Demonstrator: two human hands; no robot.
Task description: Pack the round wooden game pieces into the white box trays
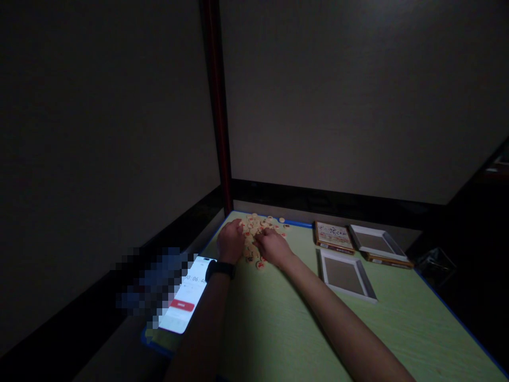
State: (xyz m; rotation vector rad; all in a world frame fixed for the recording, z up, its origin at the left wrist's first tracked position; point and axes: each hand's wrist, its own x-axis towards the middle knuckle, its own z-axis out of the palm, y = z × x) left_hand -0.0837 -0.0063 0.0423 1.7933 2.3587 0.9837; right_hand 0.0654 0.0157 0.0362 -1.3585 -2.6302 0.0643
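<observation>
A loose heap of round wooden Chinese chess pieces [260, 263], marked in red or black, lies near the far left corner of the table. My left hand [231, 240], with a dark watch on its wrist, is at the heap's left side, its fingers curled in. Reaching in from the right, my right hand [274, 246] has its fingers bent together over the pieces. Distance and dim light hide what, if anything, sits between the fingertips of either hand.
A lit phone [185, 300] showing a timer lies along the left edge of the green table [274, 318]. To the right are a printed box [334, 237], an open white-rimmed tray [348, 273] and another tray [377, 240] resting on a box. Walls meet behind the table.
</observation>
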